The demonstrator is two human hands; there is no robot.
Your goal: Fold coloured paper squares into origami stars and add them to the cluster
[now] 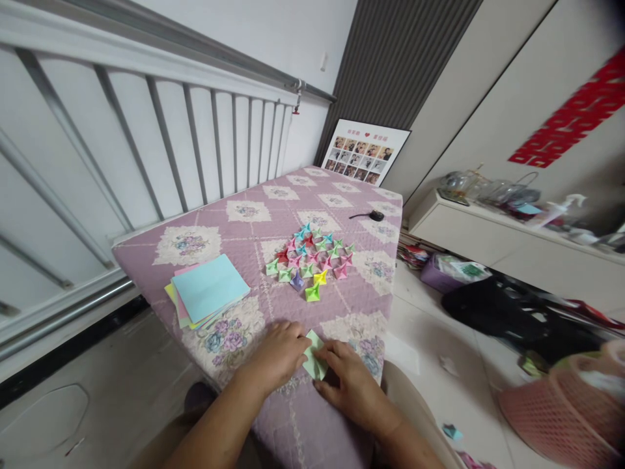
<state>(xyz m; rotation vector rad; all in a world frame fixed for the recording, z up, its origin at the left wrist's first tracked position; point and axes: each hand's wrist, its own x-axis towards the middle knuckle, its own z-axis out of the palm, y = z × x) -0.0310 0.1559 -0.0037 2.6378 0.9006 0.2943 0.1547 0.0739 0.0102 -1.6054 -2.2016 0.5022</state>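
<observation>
A small piece of pale green folded paper (315,355) lies on the quilted purple cloth (288,326) close in front of me. On its left edge press the curled fingers of my left hand (280,355). My right hand (351,381) grips its right side, thumb below and fingers on top. Just beyond the hands stand several small folded paper stars (312,293) in green, pink, red, blue, yellow and purple. To the left rests a stack of square coloured paper (211,290), light blue on top.
A black corded object (375,215) sits near the right edge of the cloth. Behind stands a framed photo board (364,153). A white radiator (195,130) runs along the left wall. On the right are a low cabinet (488,228) and a pink basket (556,410) on the floor.
</observation>
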